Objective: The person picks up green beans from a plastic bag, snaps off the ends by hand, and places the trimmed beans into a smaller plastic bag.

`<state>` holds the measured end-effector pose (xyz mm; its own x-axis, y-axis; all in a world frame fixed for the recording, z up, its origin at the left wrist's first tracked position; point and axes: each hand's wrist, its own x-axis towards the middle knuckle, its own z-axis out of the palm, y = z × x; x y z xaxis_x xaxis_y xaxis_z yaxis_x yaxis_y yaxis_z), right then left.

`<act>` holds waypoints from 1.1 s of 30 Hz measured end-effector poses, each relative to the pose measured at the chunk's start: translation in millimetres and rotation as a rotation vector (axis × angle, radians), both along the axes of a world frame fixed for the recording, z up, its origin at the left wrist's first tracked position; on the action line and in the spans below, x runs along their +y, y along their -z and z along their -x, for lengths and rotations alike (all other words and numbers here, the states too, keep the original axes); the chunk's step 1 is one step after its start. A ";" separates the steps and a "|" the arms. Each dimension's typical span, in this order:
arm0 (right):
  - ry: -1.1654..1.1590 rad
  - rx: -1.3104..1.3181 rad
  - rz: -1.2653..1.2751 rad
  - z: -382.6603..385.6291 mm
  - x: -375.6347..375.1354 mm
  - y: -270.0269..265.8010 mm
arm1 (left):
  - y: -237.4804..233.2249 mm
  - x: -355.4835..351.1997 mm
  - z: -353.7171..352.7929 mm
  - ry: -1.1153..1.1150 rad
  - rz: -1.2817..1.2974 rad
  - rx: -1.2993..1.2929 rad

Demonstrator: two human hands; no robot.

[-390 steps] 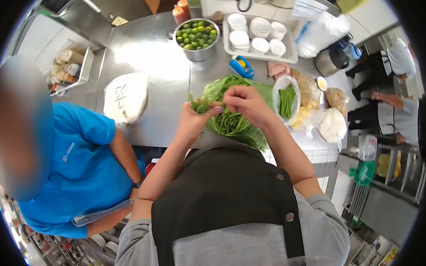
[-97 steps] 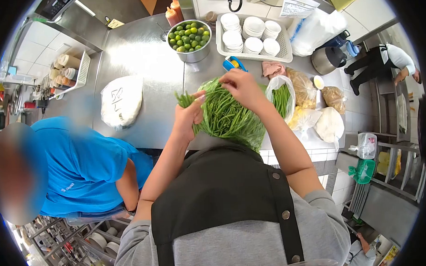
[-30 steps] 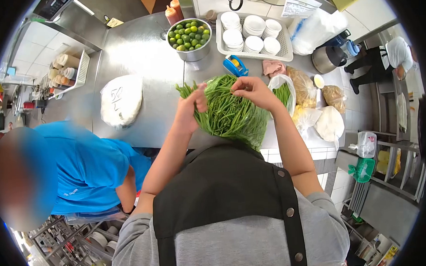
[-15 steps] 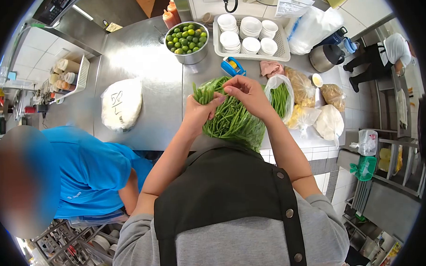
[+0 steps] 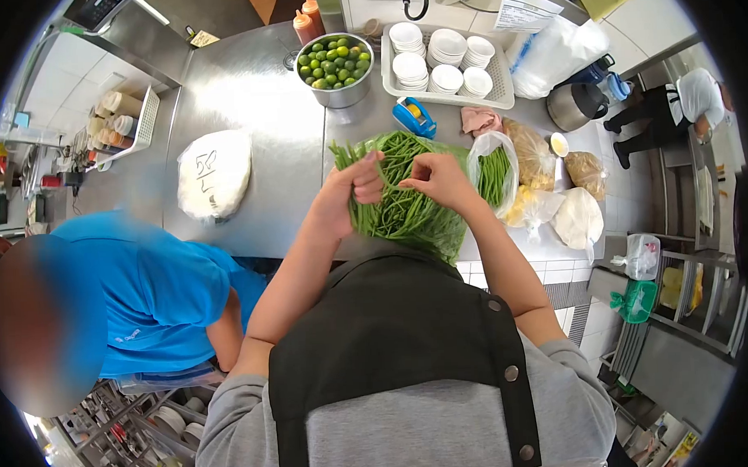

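In the head view, the left hand (image 5: 350, 197) is curling its fingers shut around a bunch (image 5: 343, 156) of green beans, with tips sticking out above the fist. That closed grip is probably keeping the loose beans gathered, while leaving their ends bare for the other hand. The right hand (image 5: 440, 182) is hovering just beside it over the pile (image 5: 398, 220), thumb and forefinger nearly meeting; whether a bean is caught between their tips, I cannot tell. Such a narrow pinch is suiting single, thin beans better than a full fist would.

The pile is lying right in front of the person, on and partly inside an opened green bag (image 5: 450, 235), which is likely keeping the beans together and off the steel counter (image 5: 285, 154). Just right of it, a small bag (image 5: 513, 167) is standing open, its beans (image 5: 494, 176) lying roughly in line, seemingly placed within easy reach of the right hand.

Farther back, a bowl (image 5: 344, 96) is holding limes (image 5: 335, 62), and a tray (image 5: 499, 93) is keeping stacked cups (image 5: 446, 79) upright. A blue tape dispenser (image 5: 414, 118) is sitting just behind the pile. A white bag (image 5: 214, 175) is resting to the left, apart from the beans.
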<state>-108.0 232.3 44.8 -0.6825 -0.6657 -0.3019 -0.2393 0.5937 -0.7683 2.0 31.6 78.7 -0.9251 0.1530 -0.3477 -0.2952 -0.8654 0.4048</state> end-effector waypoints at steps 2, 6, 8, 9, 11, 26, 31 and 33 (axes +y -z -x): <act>-0.015 -0.005 0.304 -11.6 2.4 -11.3 | 8.7 -8.3 2.2 -0.011 -0.141 0.006; 0.008 0.050 0.579 -27.5 -2.9 -41.1 | 5.4 -11.3 4.3 -0.024 -0.206 -0.033; -0.016 0.076 0.612 -25.6 -1.6 -40.3 | 4.6 -11.3 5.1 -0.047 -0.230 -0.028; -0.040 0.085 0.619 -23.7 -1.5 -39.5 | 4.0 -11.2 5.4 -0.067 -0.243 -0.020; -0.002 0.148 0.505 -22.6 -3.5 -41.4 | 0.5 -8.8 4.1 -0.140 -0.054 0.010; 0.021 0.408 -0.030 0.5 -29.2 34.2 | 21.7 -23.6 -6.7 -0.170 -0.248 0.157; 0.019 0.608 -0.085 8.2 -53.3 66.6 | 24.5 -19.6 -11.9 -0.206 -0.149 -0.040; 0.013 0.639 -0.114 13.1 -56.4 71.0 | 24.5 -22.4 -12.1 -0.219 -0.053 -0.079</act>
